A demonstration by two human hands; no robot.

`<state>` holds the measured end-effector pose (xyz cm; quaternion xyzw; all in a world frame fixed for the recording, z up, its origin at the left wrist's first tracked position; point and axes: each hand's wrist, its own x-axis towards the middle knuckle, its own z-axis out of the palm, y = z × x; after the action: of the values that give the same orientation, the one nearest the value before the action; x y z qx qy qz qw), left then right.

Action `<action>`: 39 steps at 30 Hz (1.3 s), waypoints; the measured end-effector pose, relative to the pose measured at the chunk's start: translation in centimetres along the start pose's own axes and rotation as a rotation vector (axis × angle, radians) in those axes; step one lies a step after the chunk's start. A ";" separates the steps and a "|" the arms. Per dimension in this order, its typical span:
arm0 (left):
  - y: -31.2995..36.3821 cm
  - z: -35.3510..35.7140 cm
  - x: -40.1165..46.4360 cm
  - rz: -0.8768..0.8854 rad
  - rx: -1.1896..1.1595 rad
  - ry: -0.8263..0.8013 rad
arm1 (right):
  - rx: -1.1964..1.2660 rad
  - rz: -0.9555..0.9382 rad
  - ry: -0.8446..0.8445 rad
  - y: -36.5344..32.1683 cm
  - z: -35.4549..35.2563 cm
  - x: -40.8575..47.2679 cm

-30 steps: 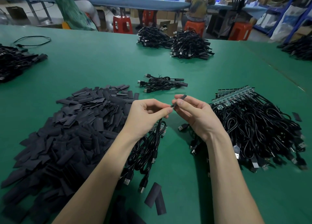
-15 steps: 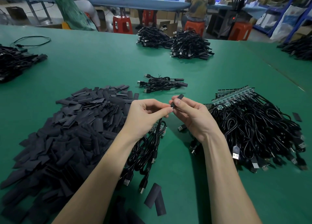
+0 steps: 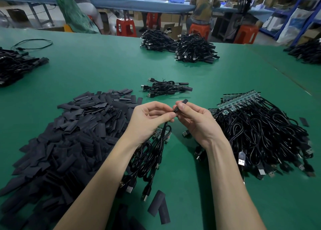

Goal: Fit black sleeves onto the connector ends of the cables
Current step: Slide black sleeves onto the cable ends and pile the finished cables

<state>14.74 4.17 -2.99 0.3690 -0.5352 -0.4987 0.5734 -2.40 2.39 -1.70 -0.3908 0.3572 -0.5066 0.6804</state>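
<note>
A person's two hands meet above a green table (image 3: pixel 104 70). The right hand (image 3: pixel 196 122) pinches a black sleeve (image 3: pixel 181 104) between thumb and curled fingers, its far end poking up free. The left hand (image 3: pixel 147 120) pinches a black cable (image 3: pixel 156 148) just below the sleeve; the cable hangs down in loops. A sleeve pile (image 3: pixel 66 134) lies left, a cable heap (image 3: pixel 264 132) right.

You face a green tabletop (image 3: pixel 104 70). Beyond its far edge: a long blue workbench (image 3: pixel 139 3), red stools (image 3: pixel 125 27) beneath it, cardboard boxes (image 3: pixel 173 31) on the floor. Right of the workbench, blue shelving (image 3: pixel 302 7).
</note>
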 end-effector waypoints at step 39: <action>-0.8 0.0 0.2 0.026 0.066 0.147 | -0.016 -0.234 0.158 1.1 1.6 0.2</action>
<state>14.57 3.85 -3.67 0.4164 -0.5125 -0.4448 0.6051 -0.52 2.65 -1.97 -0.3942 0.3654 -0.6089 0.5834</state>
